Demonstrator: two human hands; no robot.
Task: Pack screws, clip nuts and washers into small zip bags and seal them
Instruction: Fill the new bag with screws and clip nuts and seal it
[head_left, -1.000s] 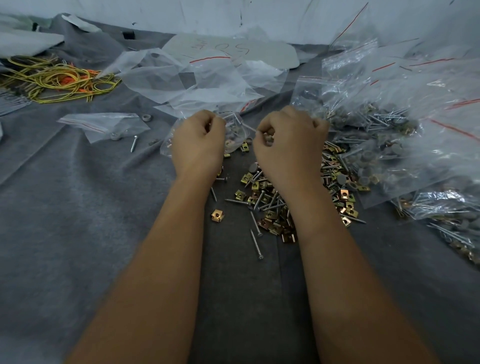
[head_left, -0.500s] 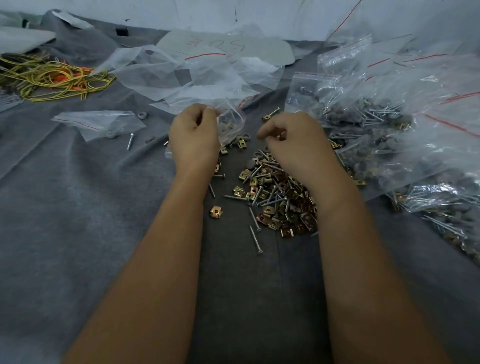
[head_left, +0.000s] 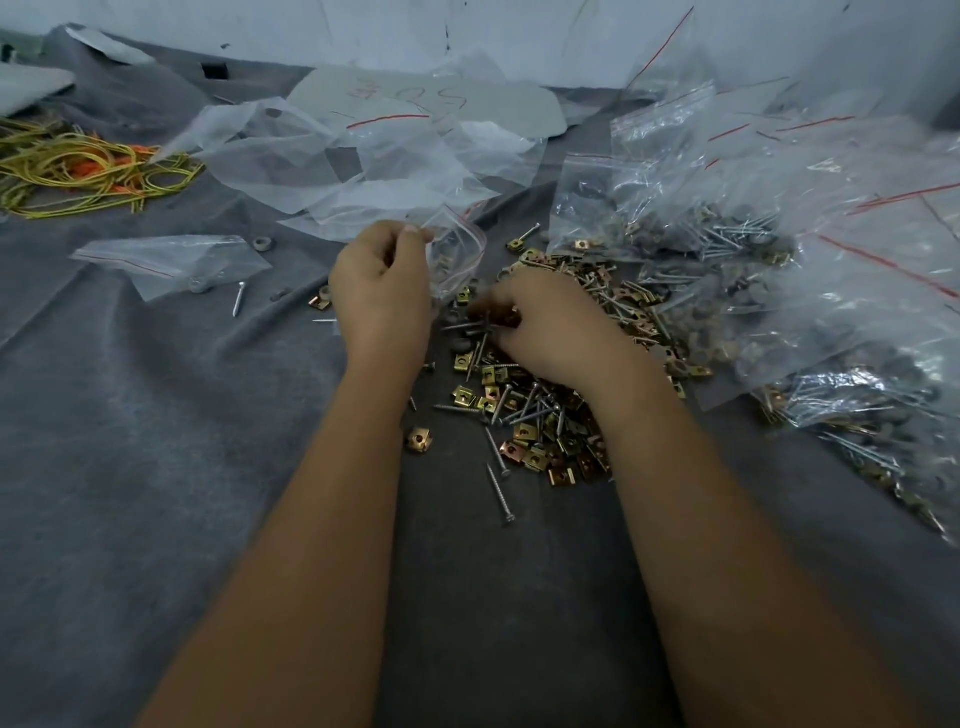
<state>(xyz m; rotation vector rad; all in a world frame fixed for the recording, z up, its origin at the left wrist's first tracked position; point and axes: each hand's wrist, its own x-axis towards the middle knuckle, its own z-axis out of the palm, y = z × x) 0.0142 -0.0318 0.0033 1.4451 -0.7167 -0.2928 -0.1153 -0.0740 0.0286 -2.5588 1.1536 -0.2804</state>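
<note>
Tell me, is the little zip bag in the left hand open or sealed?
Open: the small zip bag gapes at its red-lined mouth, which the left hand pinches.

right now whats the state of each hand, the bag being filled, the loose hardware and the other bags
left hand: pinching the small zip bag's rim
small zip bag: mouth open, some parts inside
right hand: fingers curled, down in the loose pile
loose pile: screws and clip nuts scattered on the cloth
filled bags: heaped at right
empty bag: lying flat at left
</note>
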